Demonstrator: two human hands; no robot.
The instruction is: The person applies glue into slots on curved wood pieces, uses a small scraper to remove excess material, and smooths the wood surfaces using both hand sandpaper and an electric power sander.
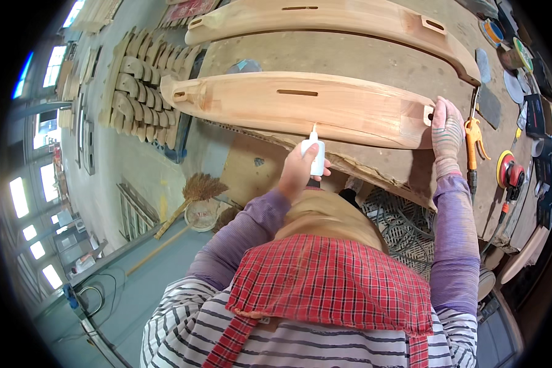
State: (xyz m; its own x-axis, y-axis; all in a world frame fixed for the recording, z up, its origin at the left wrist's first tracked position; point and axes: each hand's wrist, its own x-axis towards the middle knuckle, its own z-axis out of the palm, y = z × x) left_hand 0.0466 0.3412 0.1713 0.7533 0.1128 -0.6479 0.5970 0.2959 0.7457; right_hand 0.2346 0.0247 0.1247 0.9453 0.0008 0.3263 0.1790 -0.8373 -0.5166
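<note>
My left hand (298,170) is closed around a small white squeeze bottle (317,161) with a narrow nozzle. The nozzle points away from me, at the near edge of a long curved wooden piece (245,101). Whether its tip touches the wood I cannot tell. That piece is pale and smooth, with a slot in its middle and an opening near each end. At its right end my right hand (448,127) grips the wood beside the opening, wearing what looks like a striped fingerless cover. Part of those fingers is hidden.
A similar wooden piece (325,18) lies farther back on the worn workbench (343,58). An orange air blow gun (474,144) and a red round sander (510,168) lie at the right. Stacked curved wooden parts (142,92) and a broom (203,187) are at the left.
</note>
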